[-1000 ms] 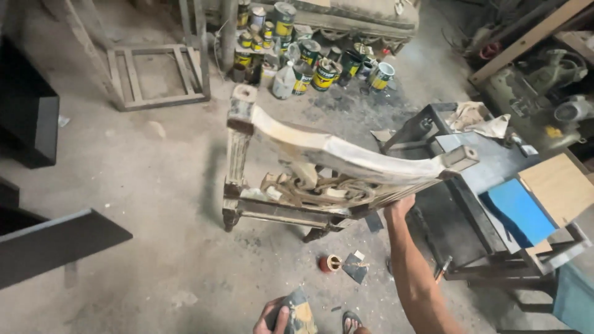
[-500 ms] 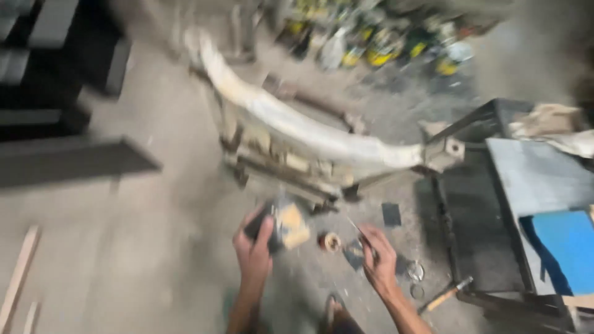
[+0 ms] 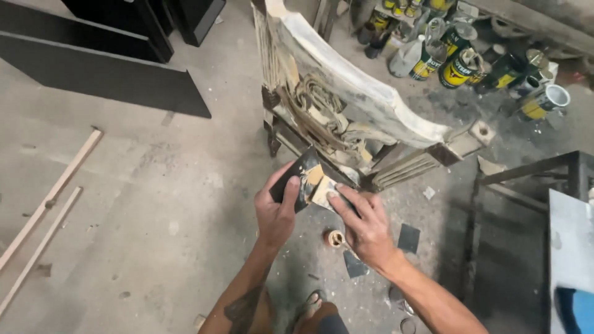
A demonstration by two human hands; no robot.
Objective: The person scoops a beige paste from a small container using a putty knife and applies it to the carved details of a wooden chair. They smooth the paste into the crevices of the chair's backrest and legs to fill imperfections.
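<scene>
My left hand (image 3: 276,211) grips a dark flat scraper (image 3: 297,179) smeared with tan putty. My right hand (image 3: 365,224) is closed on a small tan-coated blade (image 3: 323,192) that touches the scraper's lower edge. Both hands are held just in front of a carved wooden furniture piece (image 3: 346,93), pale with filler, lying on its side on the concrete floor. A small round pot (image 3: 335,238) sits on the floor under my right hand.
Several paint cans (image 3: 461,65) stand at the back right. Black panels (image 3: 111,74) lie at the upper left, two thin wood strips (image 3: 52,198) at the left. A metal frame table (image 3: 526,204) stands at the right. Dark sandpaper pieces (image 3: 408,238) lie on the floor.
My right hand left the carved piece and came down to meet my left hand. The view turned, so the carved piece now stands closer and above my hands.
</scene>
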